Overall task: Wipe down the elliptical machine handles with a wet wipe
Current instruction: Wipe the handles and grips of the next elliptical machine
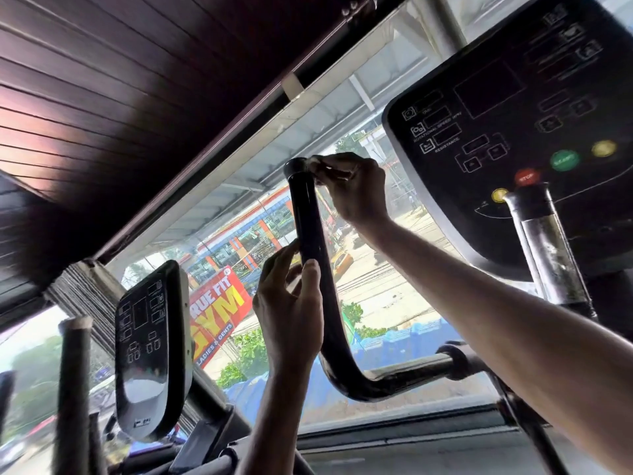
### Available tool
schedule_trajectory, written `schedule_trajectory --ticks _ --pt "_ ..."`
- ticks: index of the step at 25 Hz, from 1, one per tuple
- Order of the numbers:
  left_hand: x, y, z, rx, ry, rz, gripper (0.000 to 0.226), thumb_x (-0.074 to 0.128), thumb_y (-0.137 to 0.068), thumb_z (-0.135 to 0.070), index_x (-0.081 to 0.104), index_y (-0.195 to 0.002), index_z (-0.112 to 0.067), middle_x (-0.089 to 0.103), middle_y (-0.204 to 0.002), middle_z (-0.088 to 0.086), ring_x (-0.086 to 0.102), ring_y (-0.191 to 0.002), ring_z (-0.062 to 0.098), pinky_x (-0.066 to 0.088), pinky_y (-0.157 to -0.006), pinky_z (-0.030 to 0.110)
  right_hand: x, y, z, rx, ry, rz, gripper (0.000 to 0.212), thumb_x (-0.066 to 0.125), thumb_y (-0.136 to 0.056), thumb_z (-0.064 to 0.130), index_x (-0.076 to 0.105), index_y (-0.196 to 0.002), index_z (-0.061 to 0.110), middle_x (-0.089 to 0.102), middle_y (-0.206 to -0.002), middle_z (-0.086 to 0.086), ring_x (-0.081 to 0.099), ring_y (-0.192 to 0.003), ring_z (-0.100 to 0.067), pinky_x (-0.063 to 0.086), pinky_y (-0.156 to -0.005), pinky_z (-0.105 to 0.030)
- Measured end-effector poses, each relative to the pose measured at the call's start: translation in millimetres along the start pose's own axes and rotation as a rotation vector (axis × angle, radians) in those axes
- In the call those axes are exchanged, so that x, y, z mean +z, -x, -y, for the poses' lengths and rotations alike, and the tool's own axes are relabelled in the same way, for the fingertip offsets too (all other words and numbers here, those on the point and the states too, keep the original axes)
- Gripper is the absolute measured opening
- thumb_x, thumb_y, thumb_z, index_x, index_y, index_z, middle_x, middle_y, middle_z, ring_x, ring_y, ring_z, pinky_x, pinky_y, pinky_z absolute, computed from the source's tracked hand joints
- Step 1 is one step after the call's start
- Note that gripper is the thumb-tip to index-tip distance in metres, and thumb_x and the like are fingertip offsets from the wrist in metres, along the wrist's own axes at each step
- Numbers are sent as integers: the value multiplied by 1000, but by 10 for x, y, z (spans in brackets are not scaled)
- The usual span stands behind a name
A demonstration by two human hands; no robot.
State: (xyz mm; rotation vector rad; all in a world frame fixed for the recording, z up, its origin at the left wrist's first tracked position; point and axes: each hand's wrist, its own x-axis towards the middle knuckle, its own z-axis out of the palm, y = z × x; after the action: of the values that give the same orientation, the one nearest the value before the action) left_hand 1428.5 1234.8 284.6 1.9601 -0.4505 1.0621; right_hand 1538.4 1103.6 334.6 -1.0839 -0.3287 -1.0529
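A black curved elliptical handle [310, 221] rises in the middle of the view and bends right at its foot toward the machine. My right hand [352, 190] is up at the handle's top cap and pinches a small white wet wipe [317, 163] against it. My left hand [291, 303] grips the handle lower down, fingers and thumb curled round the tube at mid height. Most of the wipe is hidden inside my right fingers.
This machine's black console [513, 132] with coloured buttons fills the upper right, above a worn metal post [548, 248]. A second machine's console [150, 351] and its handles [73, 389] stand at lower left. A large window is behind everything.
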Motion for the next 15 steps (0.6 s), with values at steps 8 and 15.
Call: schedule_trajectory --ticks 8,15 --pt "-105 71 115 -23 78 113 41 58 -88 -23 65 -128 -27 67 -126 -13 68 -107 -1 50 -84 10 -280 719 25 156 -91 131 21 81 -82 17 79 -102 9 77 -102 2 74 -94 -6 58 -93 -34" --pt "-214 599 232 -119 190 92 43 61 -85 -27 62 -128 -28 70 -121 -1 71 -100 10 53 -74 16 -833 1875 129 248 -37 299 15 77 -85 14 81 -100 17 78 -96 10 74 -90 -6 58 -86 -25"
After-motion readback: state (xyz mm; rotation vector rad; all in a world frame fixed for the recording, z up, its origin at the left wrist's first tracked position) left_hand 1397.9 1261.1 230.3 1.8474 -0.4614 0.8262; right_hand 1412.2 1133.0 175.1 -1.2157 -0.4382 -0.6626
